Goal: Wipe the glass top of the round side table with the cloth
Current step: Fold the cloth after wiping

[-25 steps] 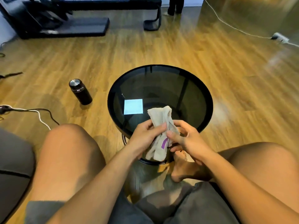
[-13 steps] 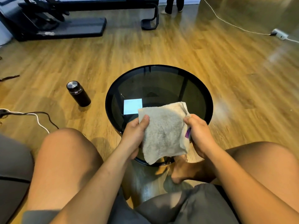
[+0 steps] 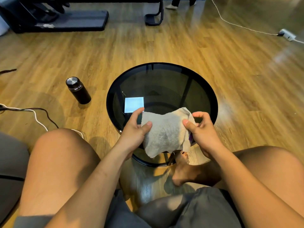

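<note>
The round side table [image 3: 162,66] has a black rim and a dark glass top; it stands on the wooden floor in front of my knees. Over its near half I hold a beige cloth [image 3: 166,131] spread between both hands, above the glass. My left hand [image 3: 134,129] pinches the cloth's left edge with thumb on top. My right hand [image 3: 201,129] grips the right edge, where a purple tag shows. The cloth hides the near part of the glass. A bright square reflection [image 3: 134,104] lies on the glass at the left.
A black flask [image 3: 78,90] stands on the floor left of the table. Cables [image 3: 39,118] run across the floor at the left, a white cord and plug [image 3: 287,35] at the far right. A black bench frame [image 3: 65,18] and another person's feet [image 3: 171,5] are at the back.
The cloth, bunched between my hands a second ago, has been unfolded and spread out. My hands have moved apart and slightly forward over the table.
</note>
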The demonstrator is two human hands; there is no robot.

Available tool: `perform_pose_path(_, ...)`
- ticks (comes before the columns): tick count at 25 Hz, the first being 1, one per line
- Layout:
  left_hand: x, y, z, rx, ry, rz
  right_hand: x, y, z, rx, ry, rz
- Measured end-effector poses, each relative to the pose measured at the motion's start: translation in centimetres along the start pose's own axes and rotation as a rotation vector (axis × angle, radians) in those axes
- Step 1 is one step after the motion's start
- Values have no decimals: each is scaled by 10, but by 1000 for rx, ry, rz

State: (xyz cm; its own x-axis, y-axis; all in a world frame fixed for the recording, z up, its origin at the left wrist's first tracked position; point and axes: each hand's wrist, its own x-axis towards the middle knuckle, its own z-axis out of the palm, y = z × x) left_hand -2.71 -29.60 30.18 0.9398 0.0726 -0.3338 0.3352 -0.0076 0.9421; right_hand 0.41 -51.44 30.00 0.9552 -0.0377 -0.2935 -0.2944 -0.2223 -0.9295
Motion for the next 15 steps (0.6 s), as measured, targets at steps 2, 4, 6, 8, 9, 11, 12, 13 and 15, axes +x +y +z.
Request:
perform_pose_path(2,-3,2,-2,45,-86,50,1,-3,-2,41,-20,23)
perform_pose_path(4,-3,1,-3,291,-164,98,0,-10,-7,182,-132,45)
perform_pose_path(6,-3,-2,0,641,-69,177,-3,-12,-11,152,-257,7)
perform_pose_path(8,-4,-3,3,758,66,243,-7,-8,-8,-310,-305,-127)
perform_pose_path(9,-3,-4,2,746,88,272,-7,-3,-6,-546,-281,-200)
perform_pose_path(11,0,-4,-5,726,91,302,-6,-2,-6,-708,-167,-295)
perform_pose_path(12,2,-3,-10,715,80,301,-4,-3,-10,-655,-117,-303)
perform_pose_path(13,3,-2,-13,675,61,289,-2,-4,-14,-575,-95,-287)
perform_pose_path(15,1,3,-16,492,-27,224,3,-6,-22,-358,-144,-191)
